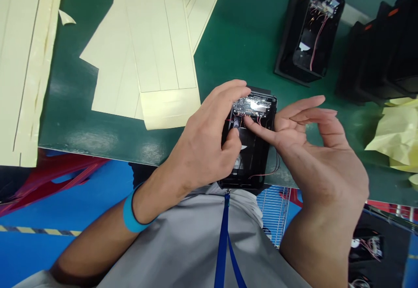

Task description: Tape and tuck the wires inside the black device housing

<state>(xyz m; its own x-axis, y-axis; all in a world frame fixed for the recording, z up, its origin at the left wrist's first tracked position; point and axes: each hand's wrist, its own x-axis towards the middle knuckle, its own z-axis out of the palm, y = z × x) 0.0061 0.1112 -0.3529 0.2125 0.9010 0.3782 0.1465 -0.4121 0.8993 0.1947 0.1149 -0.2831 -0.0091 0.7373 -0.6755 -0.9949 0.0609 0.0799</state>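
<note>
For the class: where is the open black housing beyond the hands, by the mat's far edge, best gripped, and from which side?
Probably by its long side walls, coming from above. It lies open side up, and those straight walls keep fingers off the circuit board and red wires inside.

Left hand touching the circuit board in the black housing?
Touching: head view shows the left hand with fingertips on the edge of the circuit board.

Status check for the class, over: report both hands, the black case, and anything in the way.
Left hand clasping circuit board, thumb down inside open black case. Right hand open, index finger reaching into case. Thin red wire trailing over case's lower edge.
</note>
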